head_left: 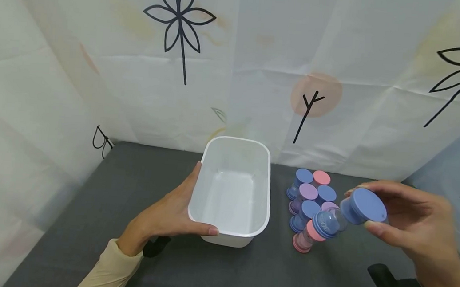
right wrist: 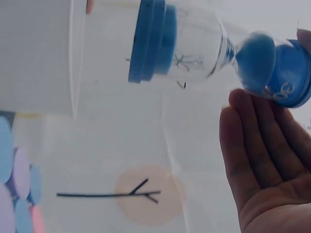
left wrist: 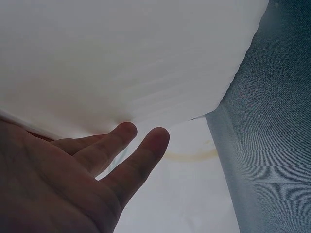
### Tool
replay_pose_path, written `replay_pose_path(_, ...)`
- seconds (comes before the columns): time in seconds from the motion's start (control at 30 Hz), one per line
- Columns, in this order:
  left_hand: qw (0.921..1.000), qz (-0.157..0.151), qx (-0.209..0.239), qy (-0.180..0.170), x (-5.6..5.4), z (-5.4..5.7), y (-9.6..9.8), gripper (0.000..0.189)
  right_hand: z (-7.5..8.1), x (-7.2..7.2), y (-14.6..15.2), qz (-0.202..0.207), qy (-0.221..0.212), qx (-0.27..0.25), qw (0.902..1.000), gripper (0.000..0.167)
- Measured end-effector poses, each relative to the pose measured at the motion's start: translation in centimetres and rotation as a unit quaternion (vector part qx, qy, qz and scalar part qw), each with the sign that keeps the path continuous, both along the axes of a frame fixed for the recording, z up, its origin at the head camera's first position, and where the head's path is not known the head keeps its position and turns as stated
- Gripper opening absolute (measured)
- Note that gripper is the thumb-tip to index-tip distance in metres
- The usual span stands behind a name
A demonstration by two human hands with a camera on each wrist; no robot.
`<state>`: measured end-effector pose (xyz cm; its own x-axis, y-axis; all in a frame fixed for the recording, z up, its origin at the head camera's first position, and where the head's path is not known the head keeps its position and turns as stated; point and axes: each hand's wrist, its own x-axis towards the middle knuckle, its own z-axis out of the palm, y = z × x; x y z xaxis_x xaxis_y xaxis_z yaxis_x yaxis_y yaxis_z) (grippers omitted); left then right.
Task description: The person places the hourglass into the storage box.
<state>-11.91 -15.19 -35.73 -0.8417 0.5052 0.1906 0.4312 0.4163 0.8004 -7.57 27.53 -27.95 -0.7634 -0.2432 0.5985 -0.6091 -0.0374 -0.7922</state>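
Observation:
In the head view my right hand holds a blue sand timer tilted in the air, thumb and fingers at its near cap. The right wrist view shows the timer with blue sand, clear bulbs and "30" on one end. Several blue, pink and purple sand timers stand close together below it, partly hidden by it. A white plastic bin with nothing in it stands at the middle. My left hand touches its left side, straight fingers along the wall and thumb across the front corner.
A dark grey cloth covers the table. Pale fabric with flower and leaf drawings hangs behind and at both sides. Dark wrist straps show at the wrists.

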Motion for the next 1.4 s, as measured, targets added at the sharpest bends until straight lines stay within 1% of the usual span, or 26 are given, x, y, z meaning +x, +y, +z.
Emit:
replay_pose_path(0.03, 1.0, 0.001, 0.0, -0.001, 0.0, 0.0, 0.0, 0.143, 0.3, -0.1, -0.5, -0.007, 0.0, -0.002, 1.0, 0.056)
replay_pose_path(0.13, 1.0, 0.0, 0.0, -0.002, 0.0, 0.0, 0.0, 0.142, 1.1, -0.7, -1.9, -0.003, 0.007, -0.012, 0.9999, 0.055)
replay_pose_path(0.23, 1.0, 0.001, -0.001, -0.001, 0.0, -0.1, 0.0, 0.141, 1.7, -1.4, -3.3, 0.019, 0.011, -0.021, 0.9995, 0.055)
replay_pose_path(0.4, 1.0, 0.0, -0.005, 0.003, 0.0, -0.2, 0.0, 0.14, 2.3, -2.5, -5.3, 0.037, 0.011, -0.009, 0.9992, 0.054)
replay_pose_path(0.6, 0.9999, -0.009, 0.003, 0.004, -0.1, -0.1, 0.0, 0.14, 2.9, -3.6, -7.2, 0.016, -0.018, 0.041, 0.9989, 0.048)
replay_pose_path(0.83, 0.9996, -0.018, 0.021, -0.007, -0.1, -0.2, -0.1, 0.139, 3.2, -5.0, -9.2, -0.002, -0.017, 0.078, 0.9968, 0.043)
replay_pose_path(0.93, 0.9993, -0.022, 0.029, -0.01, -0.2, -0.2, 0.0, 0.139, 3.5, -5.6, -9.9, -0.018, -0.023, 0.108, 0.9937, 0.04)
replay_pose_path(1.07, 0.9986, -0.024, 0.045, -0.015, -0.2, -0.3, 0.1, 0.14, 4.0, -6.3, -10.9, -0.036, -0.041, 0.147, 0.9876, 0.037)
replay_pose_path(1.23, 0.9974, -0.029, 0.062, -0.023, -0.3, -0.3, 0.3, 0.14, 4.3, -7.5, -12.2, -0.031, -0.071, 0.173, 0.9819, 0.036)
replay_pose_path(1.4, 0.9966, -0.034, 0.07, -0.026, -0.3, -0.4, 0.2, 0.14, 4.1, -9.0, -13.3, -0.018, -0.091, 0.187, 0.978, 0.038)
